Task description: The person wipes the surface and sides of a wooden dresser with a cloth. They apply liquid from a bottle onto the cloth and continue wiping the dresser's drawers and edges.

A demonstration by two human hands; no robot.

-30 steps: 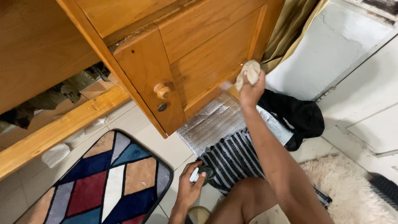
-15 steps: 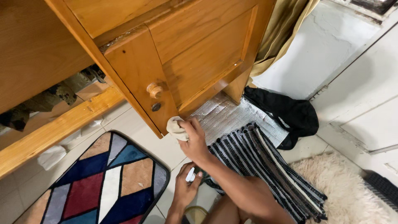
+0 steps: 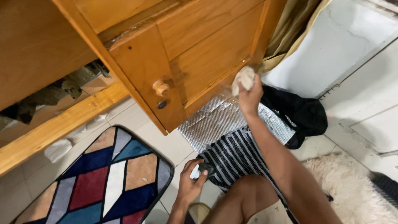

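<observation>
The right hand [image 3: 250, 96] grips a balled pale cloth [image 3: 243, 77], pressed to the lower corner of the wooden door [image 3: 207, 54]. To wipe well, I judge flat pressure along the panel's groove works best. The left hand [image 3: 190, 186] closes on a spray bottle [image 3: 200, 170] low over the striped mat [image 3: 236, 155]; its white nozzle shows, any label hidden

honey-orange wood cabinet door [image 3: 207, 54] | cream rag [image 3: 243, 79] | rug [image 3: 112, 178]: red, blue, tan, grey, white geometric blocks, black outlines | black-and-white striped mat [image 3: 232, 153] | silver quilted foil sheet [image 3: 215, 120] | black cloth [image 3: 300, 114] | fluffy cream rug [image 3: 352, 186]
</observation>
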